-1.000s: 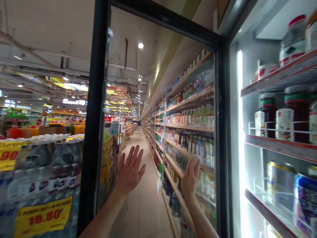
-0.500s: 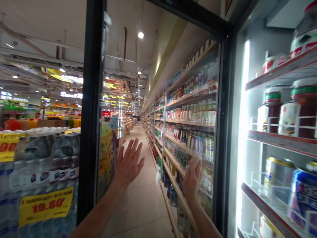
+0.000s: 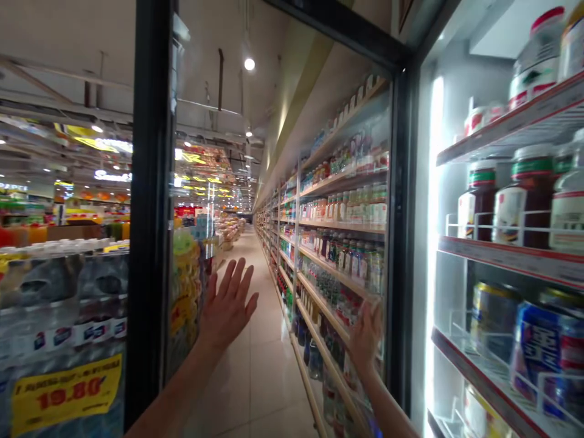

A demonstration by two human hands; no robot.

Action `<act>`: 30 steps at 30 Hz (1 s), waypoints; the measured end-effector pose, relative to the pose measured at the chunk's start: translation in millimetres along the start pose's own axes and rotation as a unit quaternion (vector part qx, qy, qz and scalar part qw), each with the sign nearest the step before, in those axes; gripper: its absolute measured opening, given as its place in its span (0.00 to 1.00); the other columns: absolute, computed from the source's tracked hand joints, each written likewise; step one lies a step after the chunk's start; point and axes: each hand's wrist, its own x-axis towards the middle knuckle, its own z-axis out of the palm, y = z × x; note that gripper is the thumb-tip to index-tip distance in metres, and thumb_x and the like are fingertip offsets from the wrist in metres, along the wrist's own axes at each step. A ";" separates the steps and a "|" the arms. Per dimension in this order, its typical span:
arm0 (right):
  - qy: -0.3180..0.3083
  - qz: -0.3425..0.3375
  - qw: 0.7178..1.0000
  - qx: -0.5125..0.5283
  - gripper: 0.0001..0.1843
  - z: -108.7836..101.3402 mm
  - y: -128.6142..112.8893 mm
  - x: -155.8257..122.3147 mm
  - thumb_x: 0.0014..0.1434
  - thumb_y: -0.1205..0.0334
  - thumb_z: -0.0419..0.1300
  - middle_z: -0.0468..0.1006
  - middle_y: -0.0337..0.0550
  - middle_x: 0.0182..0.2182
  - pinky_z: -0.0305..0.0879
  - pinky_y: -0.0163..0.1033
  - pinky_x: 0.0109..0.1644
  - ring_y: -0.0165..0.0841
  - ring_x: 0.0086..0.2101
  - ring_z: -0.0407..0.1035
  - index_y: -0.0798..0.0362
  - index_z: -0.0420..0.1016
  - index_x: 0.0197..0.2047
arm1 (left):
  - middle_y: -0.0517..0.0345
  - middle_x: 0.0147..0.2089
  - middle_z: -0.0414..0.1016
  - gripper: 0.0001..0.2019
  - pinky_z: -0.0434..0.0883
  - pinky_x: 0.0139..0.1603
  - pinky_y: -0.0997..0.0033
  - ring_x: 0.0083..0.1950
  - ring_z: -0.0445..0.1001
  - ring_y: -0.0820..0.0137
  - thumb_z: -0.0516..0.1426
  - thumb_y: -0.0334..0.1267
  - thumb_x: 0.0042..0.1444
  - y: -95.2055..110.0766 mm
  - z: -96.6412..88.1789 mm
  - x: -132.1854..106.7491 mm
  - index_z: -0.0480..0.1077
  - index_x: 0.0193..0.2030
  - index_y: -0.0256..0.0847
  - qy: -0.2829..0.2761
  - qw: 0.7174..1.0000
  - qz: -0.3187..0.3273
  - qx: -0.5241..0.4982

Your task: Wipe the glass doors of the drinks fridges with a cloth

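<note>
A black-framed glass cooler door (image 3: 150, 201) stands swung out in front of me, and I look down the aisle through its pane. My left hand (image 3: 227, 307) lies flat against the glass, fingers spread, holding nothing. My right hand (image 3: 365, 334) presses on the pane close to the hinge-side frame (image 3: 399, 243), fingers stretched out. To the right the lit cooler interior shows dark juice bottles (image 3: 520, 194) on a wire-fronted shelf and cans (image 3: 538, 340) on the shelf below.
Shrink-wrapped packs of bottled water (image 3: 64, 304) with a yellow price tag (image 3: 66, 392) are stacked at the left. A long tiled aisle (image 3: 264, 365) runs ahead, with shelves of bottled drinks (image 3: 337, 255) along its right side.
The door has swung further left and wider. My right hand has slid right and down toward the hinge-side frame; the left hand stays flat on the glass.
</note>
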 end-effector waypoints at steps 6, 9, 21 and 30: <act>-0.125 -0.286 0.947 0.080 0.33 0.1 -51.2 -24.9 0.58 0.75 0.44 0.54 0.43 0.64 0.46 0.55 0.63 0.40 0.62 0.50 0.40 0.52 0.64 | 0.49 0.66 0.53 0.32 0.43 0.68 0.55 0.68 0.48 0.63 0.50 0.41 0.59 -5.3 2.7 0.2 0.41 0.68 0.42 0.018 0.999 0.024 0.019; -0.072 -0.178 0.981 0.040 0.28 1.5 -9.8 9.0 0.61 0.69 0.43 0.56 0.49 0.63 0.48 0.58 0.61 0.43 0.62 0.51 0.44 0.56 0.64 | 0.48 0.65 0.55 0.32 0.43 0.68 0.55 0.68 0.49 0.63 0.50 0.40 0.59 -4.6 3.5 0.1 0.41 0.68 0.41 0.025 0.999 0.024 0.028; -0.096 -0.362 0.923 0.090 0.31 -0.2 -55.4 36.8 0.58 0.74 0.45 0.60 0.43 0.61 0.43 0.53 0.64 0.36 0.62 0.50 0.41 0.58 0.62 | 0.48 0.65 0.55 0.32 0.44 0.68 0.55 0.68 0.48 0.63 0.50 0.40 0.59 -7.0 2.6 0.4 0.41 0.68 0.41 0.026 0.998 0.037 0.035; -0.031 -0.153 0.983 0.097 0.30 7.8 -80.8 37.3 0.61 0.70 0.42 0.48 0.51 0.66 0.48 0.59 0.61 0.44 0.64 0.43 0.48 0.48 0.66 | 0.49 0.65 0.55 0.32 0.43 0.68 0.56 0.68 0.47 0.64 0.50 0.41 0.59 -3.3 1.9 0.3 0.40 0.68 0.42 0.027 0.999 0.025 0.031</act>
